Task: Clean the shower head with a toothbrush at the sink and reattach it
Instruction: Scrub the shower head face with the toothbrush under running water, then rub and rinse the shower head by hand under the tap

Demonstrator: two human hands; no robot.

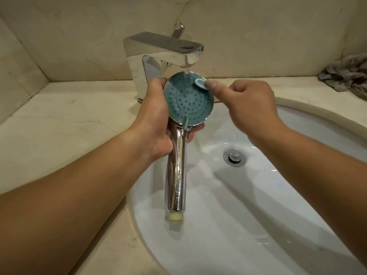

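Note:
A chrome shower head (pixel 188 100) with a teal nozzle face is held face up over the white sink (pixel 297 195), its handle pointing toward me. My left hand (pixel 156 118) grips it around the neck and the rim. A thin stream of water falls from the chrome faucet (pixel 158 50) onto the top of the face. My right hand (pixel 250 98) pinches a toothbrush; its pale head (pixel 201 83) lies against the upper right of the face. The brush handle is mostly hidden in the hand.
The beige stone counter (pixel 59 126) surrounds the sink, with stone walls behind. A crumpled grey cloth (pixel 345 74) lies at the back right corner. The chrome drain (pixel 235 157) sits in the basin below my right wrist.

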